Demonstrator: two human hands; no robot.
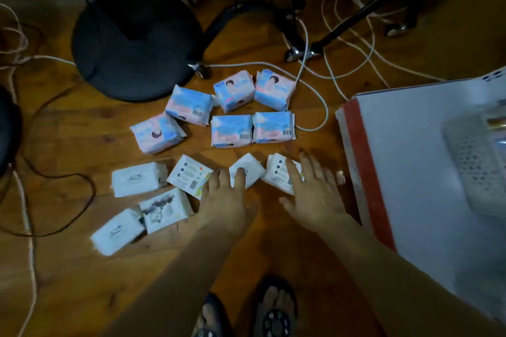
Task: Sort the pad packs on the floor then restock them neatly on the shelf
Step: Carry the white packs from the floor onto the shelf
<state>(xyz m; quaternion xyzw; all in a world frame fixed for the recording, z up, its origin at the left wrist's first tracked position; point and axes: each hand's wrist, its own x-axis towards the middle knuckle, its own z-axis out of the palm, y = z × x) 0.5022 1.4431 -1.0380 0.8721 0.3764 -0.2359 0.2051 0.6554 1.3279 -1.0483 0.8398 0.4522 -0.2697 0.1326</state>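
Wooden floor [82, 145] underfoot | our left hand [224, 200] and right hand [315, 200] lie flat, grip wide, holding nothing, fingertips on the white packs [135, 178], likely nudging them into a row | blue-pink packs [231, 130] grouped beyond, apparently sorted by type | white box [410, 161] right; cables [315, 96], black stand base [134, 44] behind.

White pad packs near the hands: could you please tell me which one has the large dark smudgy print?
The white pack in the lower row, right of the bottom-left corner pack. A big dark print covers it; the other white packs show only small marks.
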